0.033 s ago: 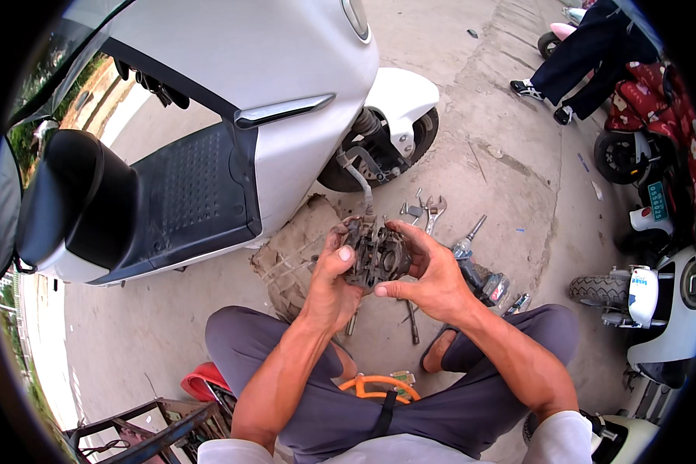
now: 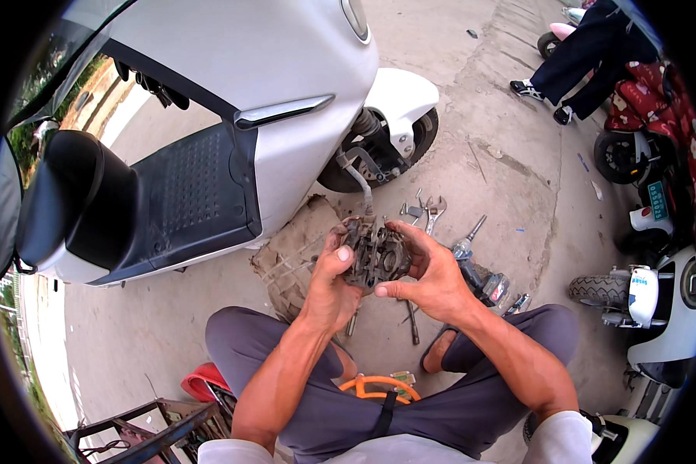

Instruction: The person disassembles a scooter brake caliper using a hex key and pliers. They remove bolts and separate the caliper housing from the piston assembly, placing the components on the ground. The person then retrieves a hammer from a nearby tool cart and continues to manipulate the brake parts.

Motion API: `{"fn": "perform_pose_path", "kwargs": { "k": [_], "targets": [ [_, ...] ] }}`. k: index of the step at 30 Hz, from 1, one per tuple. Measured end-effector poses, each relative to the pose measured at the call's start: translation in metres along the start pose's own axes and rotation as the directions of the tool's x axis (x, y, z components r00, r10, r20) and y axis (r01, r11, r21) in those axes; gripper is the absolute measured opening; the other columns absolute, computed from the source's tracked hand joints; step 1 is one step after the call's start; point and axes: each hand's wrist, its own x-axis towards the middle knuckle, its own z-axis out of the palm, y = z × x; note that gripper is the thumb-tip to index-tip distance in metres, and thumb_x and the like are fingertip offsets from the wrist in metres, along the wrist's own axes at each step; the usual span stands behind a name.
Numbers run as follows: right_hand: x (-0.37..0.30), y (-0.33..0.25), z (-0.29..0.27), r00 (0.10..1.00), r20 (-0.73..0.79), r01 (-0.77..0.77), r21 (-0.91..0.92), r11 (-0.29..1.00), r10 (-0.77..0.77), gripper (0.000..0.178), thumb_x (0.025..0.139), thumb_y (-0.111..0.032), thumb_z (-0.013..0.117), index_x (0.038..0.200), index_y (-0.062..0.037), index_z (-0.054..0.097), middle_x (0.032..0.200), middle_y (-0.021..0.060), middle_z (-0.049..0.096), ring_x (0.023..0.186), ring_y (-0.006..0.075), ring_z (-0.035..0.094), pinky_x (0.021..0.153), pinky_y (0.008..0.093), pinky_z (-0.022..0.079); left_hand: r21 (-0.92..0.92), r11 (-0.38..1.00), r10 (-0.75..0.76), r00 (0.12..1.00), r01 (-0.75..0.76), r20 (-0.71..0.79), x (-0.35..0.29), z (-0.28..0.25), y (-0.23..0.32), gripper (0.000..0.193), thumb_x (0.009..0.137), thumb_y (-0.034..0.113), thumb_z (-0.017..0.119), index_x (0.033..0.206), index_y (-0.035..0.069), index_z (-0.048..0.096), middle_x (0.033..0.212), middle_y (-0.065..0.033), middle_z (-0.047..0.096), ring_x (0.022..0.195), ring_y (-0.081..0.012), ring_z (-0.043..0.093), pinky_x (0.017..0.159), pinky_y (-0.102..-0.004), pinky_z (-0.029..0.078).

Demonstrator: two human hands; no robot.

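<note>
In front of my knees I hold a dark, grimy brake caliper between both hands. My left hand grips its left side, thumb bent over the face. My right hand wraps the right side, thumb along the lower edge and fingers at the top, their tips dirty. A hose runs from the caliper's top toward the front wheel of a white scooter. The far side of the caliper and several fingertips are hidden.
An adjustable wrench, a blue power driver and a socket tool lie on the concrete. Flattened cardboard is at the left. A metal rack stands lower left; parked scooters and a person's legs are at right.
</note>
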Motion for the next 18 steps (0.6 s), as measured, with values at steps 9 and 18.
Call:
{"fn": "perform_pose_path", "kwargs": {
  "k": [9,18],
  "targets": [
    [0.0005,0.0013,-0.0019,0.999,0.038,-0.039,0.116,0.992,0.035,0.092,0.073,0.006,0.085,0.15,0.0034,0.034,0.143,0.0158,0.049,0.124,0.0212,0.055,0.101,0.0332,0.052,-0.02,1.0,-0.007,1.0,0.007,-0.001,-0.0021,0.0006,0.0024,0.066,0.086,0.04,0.064,0.141,0.011,0.042,0.132,-0.0084,0.056,0.122,-0.0235,0.058,0.101,-0.0451,0.051],
    [-0.0003,-0.0057,-0.0028,0.998,0.04,-0.059,0.136,0.989,0.054,0.093,0.073,0.009,0.083,0.151,0.0025,0.034,0.146,0.0146,0.047,0.125,0.0191,0.053,0.098,0.0301,0.052,-0.07,0.998,0.009,1.0,-0.01,-0.015,-0.0025,0.0011,0.0028,0.065,0.087,0.043,0.064,0.14,0.009,0.046,0.13,-0.0075,0.058,0.118,-0.0224,0.059,0.102,-0.0449,0.049]
  ]
}}
